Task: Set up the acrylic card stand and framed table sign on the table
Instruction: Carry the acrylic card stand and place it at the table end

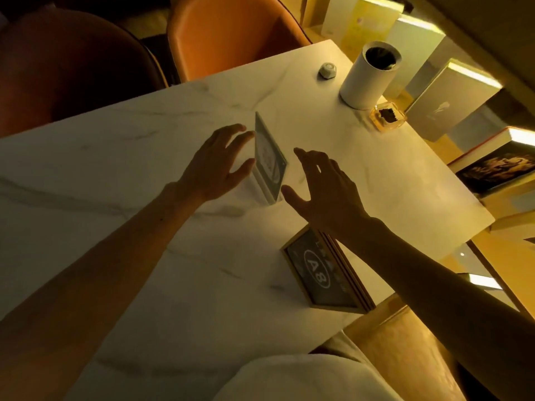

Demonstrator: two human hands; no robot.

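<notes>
Left hand (215, 166) spread, fingertips at the upright acrylic card stand (269, 163) mid-desk (115, 169). Right hand (324, 189) spread too, just beside, grasping nothing. Framed table sign (324, 272) nearer, under the right forearm; likely knocked by a careless withdrawal.
</notes>
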